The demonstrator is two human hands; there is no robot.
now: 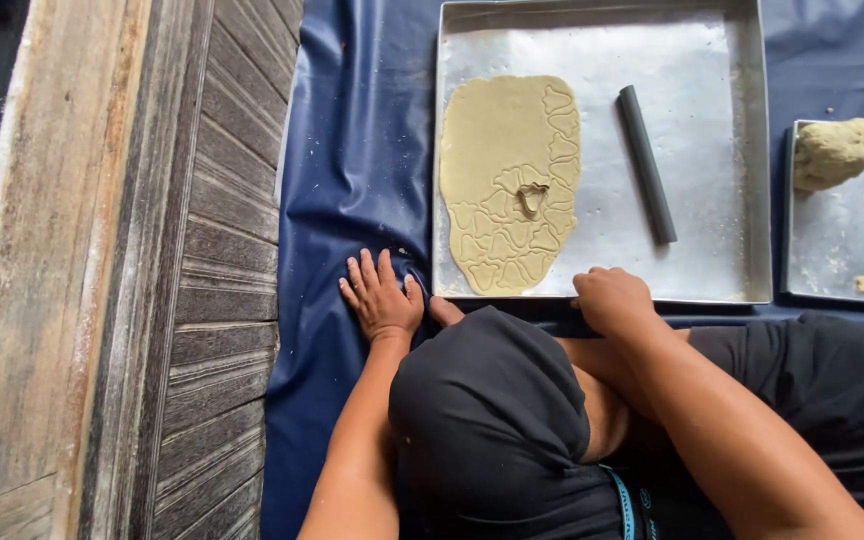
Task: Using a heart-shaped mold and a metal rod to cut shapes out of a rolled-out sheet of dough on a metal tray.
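Observation:
My left hand point(382, 297) lies flat with fingers spread on the dark blue sheet point(352, 150), just left of the big metal tray point(752, 150). Curled into a fist, my right hand point(612, 298) rests on the tray's near rim; I cannot see anything in it. On the tray lies a flat, rolled-out sheet of pale dough point(507, 130) marked with several cut shapes. A small metal cutter point(531, 198) stands in the dough. To the right of the dough lies a dark rolling rod point(646, 164).
A second, smaller metal tray point(852, 240) at the right holds a lump of dough point(832, 150). Weathered wooden planks point(222, 250) run along the left side. My knees in black cloth point(492, 420) fill the foreground.

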